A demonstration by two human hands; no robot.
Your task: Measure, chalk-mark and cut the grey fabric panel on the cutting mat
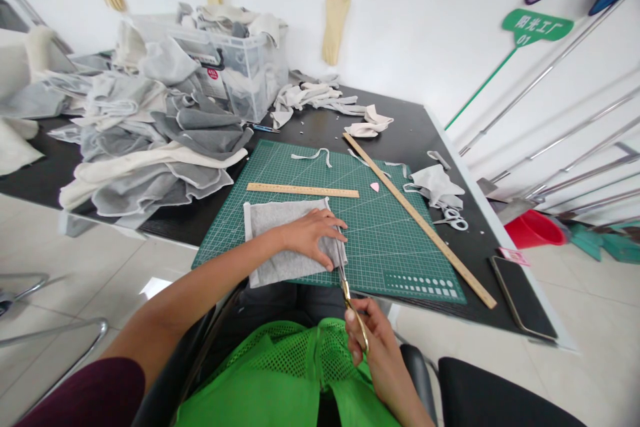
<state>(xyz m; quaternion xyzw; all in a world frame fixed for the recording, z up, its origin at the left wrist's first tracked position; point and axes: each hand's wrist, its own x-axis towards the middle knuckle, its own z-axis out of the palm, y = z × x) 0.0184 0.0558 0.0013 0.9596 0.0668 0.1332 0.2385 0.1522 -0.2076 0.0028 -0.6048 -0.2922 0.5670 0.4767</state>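
A grey cloth piece (273,247) with pale edges lies at the near side of a green cutting mat (370,240). My left hand (313,237) rests on the cloth with its fingers stretched out, pressing it near its right edge. In my right hand (373,337) is a pair of gold-handled scissors (346,287), fingers wrapped round the handles. Their blades run along the right edge of the cloth, beside my left fingertips. Whether the blades are fully closed is too small to tell.
Beyond the cloth lies a short wooden ruler (303,190); a long one (420,217) slants across the mat. White scissors (453,218), cloth scraps (437,185) and a phone (523,297) are at the right. Cloth piles (165,147) and a clear bin (250,73) stand left.
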